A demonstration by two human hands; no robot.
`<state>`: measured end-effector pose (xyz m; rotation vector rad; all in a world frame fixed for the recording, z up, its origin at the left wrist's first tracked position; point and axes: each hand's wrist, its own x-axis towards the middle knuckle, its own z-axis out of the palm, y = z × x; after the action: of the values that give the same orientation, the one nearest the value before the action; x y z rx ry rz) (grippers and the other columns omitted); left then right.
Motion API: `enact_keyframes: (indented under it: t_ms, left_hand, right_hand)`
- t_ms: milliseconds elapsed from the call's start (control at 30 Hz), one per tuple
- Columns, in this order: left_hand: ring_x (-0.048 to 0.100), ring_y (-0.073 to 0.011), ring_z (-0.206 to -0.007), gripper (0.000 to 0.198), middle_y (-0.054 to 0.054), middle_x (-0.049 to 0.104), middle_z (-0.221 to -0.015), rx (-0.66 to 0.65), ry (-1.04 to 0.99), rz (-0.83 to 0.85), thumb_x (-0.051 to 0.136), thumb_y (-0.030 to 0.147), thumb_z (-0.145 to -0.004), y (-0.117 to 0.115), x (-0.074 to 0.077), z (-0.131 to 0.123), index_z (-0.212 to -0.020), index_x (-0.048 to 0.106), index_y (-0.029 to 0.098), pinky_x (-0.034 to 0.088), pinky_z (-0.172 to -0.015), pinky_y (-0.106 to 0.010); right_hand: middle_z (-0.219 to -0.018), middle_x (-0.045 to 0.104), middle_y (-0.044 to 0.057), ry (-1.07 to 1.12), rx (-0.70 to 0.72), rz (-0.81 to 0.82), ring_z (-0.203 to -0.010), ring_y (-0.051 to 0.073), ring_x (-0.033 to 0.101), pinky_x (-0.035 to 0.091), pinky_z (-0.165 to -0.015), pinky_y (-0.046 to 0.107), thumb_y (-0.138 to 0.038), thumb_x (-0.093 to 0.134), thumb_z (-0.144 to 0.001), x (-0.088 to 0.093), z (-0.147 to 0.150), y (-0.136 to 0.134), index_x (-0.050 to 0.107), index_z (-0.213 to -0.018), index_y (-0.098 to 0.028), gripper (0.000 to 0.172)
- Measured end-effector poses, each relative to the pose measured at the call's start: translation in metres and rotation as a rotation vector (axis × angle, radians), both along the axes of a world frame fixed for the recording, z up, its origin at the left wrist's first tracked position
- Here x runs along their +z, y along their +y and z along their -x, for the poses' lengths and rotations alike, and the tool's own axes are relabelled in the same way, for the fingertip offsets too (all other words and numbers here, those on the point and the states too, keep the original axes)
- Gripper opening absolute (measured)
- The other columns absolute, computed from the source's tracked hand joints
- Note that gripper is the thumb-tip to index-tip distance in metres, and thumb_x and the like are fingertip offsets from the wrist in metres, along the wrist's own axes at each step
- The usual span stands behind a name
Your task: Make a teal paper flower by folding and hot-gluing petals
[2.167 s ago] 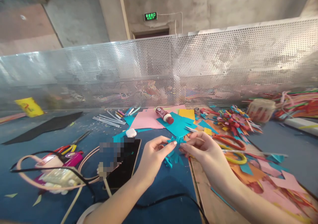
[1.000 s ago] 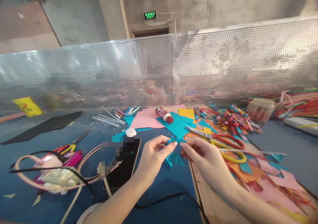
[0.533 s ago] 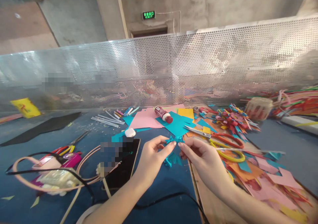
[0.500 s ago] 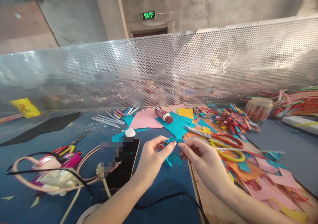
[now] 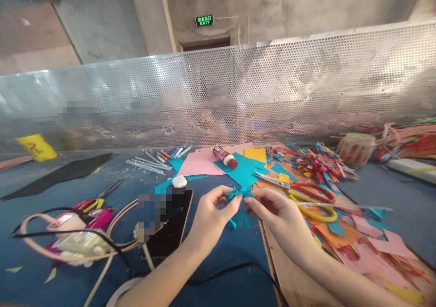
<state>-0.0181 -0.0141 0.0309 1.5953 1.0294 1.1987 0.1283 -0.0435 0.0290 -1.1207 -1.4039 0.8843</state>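
Note:
Between my hands is a blue paper flower with cut, ruffled edges. The thumb and fingers of my left hand pinch its left side. My right hand pinches the right side, thumb close to the other thumb. More blue paper pieces show just below, partly hidden by my fingers. To the right of my right hand lie scissors with red and yellow handles. A maroon glue bottle rests on blue and pink paper sheets beyond my hands.
A dark phone, a white earphone case and looped cables lie to the left. Paper scraps and a heap of paper flowers spread over the right side. Behind stands a perforated metal panel.
My hands stay almost in place, still pinching the blue paper flower, with only slight finger movement. The view shifts very slightly.

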Motion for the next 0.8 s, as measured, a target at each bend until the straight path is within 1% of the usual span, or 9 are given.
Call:
enact_keyframes:
  t_ms: [133, 233, 367, 467, 567, 633, 800]
  left_hand:
    - [0.048, -0.0122, -0.067, 0.015, 0.000, 0.056, -0.071, -0.009, 0.026, -0.028, 0.060, 0.031, -0.075, 0.0008, -0.0017, 0.0009, -0.076, 0.063, 0.016, 0.042, -0.059, -0.021]
    - [0.047, -0.0125, -0.066, 0.015, -0.001, 0.055, -0.070, -0.006, 0.049, -0.046, 0.060, 0.031, -0.075, 0.0009, -0.0018, 0.0012, -0.076, 0.063, 0.016, 0.041, -0.057, -0.021]
    - [0.047, -0.0126, -0.067, 0.015, -0.001, 0.056, -0.071, -0.017, 0.040, -0.049, 0.059, 0.031, -0.075, -0.0002, -0.0001, 0.0006, -0.075, 0.063, 0.016, 0.041, -0.059, -0.021]
    - [0.047, -0.0129, -0.067, 0.015, -0.001, 0.057, -0.071, -0.008, 0.025, -0.053, 0.059, 0.031, -0.075, -0.0004, -0.0001, 0.0007, -0.075, 0.063, 0.016, 0.042, -0.060, -0.022]
    - [0.048, -0.0139, -0.068, 0.017, -0.001, 0.057, -0.071, 0.004, 0.036, -0.051, 0.060, 0.033, -0.075, 0.0002, -0.0010, 0.0017, -0.076, 0.063, 0.016, 0.042, -0.060, -0.023]
    - [0.049, -0.0141, -0.068, 0.018, -0.001, 0.057, -0.071, 0.001, 0.062, -0.058, 0.059, 0.033, -0.075, 0.0002, -0.0010, 0.0023, -0.077, 0.063, 0.016, 0.042, -0.060, -0.023]
    - [0.047, -0.0140, -0.069, 0.017, 0.000, 0.055, -0.068, -0.017, 0.145, -0.123, 0.057, 0.032, -0.077, -0.0016, 0.0009, 0.0014, -0.072, 0.062, 0.017, 0.040, -0.062, -0.023]
  right_hand:
    - [-0.063, 0.058, 0.000, -0.021, -0.010, -0.026, -0.060, 0.013, 0.054, 0.042, -0.054, 0.023, -0.038, 0.055, -0.079, -0.0004, 0.0005, -0.0016, 0.057, -0.072, -0.018, 0.021]
    - [-0.061, 0.056, -0.001, -0.047, -0.020, -0.042, -0.057, 0.013, 0.051, 0.041, -0.053, 0.023, -0.037, 0.055, -0.080, -0.0007, 0.0001, -0.0024, 0.055, -0.069, -0.018, 0.022]
    - [-0.064, 0.056, 0.000, -0.031, 0.005, -0.041, -0.060, 0.013, 0.052, 0.041, -0.054, 0.024, -0.039, 0.055, -0.079, -0.0030, -0.0003, -0.0015, 0.056, -0.074, -0.018, 0.022]
    - [-0.065, 0.051, -0.001, -0.010, 0.024, -0.059, -0.059, 0.013, 0.048, 0.040, -0.053, 0.023, -0.042, 0.058, -0.078, -0.0062, 0.0000, 0.0004, 0.055, -0.080, -0.018, 0.023]
    - [-0.063, 0.046, -0.002, -0.049, -0.020, -0.088, -0.057, 0.011, 0.043, 0.037, -0.050, 0.022, -0.043, 0.060, -0.076, -0.0079, 0.0003, 0.0023, 0.055, -0.080, -0.019, 0.025]
    - [-0.064, 0.047, -0.002, -0.070, -0.042, -0.095, -0.057, 0.011, 0.043, 0.038, -0.051, 0.022, -0.044, 0.060, -0.076, -0.0077, 0.0003, 0.0029, 0.055, -0.078, -0.019, 0.026]
    - [-0.067, 0.054, -0.001, -0.067, -0.025, -0.064, -0.060, 0.012, 0.047, 0.039, -0.055, 0.023, -0.044, 0.056, -0.079, -0.0045, -0.0016, 0.0021, 0.057, -0.074, -0.019, 0.026]
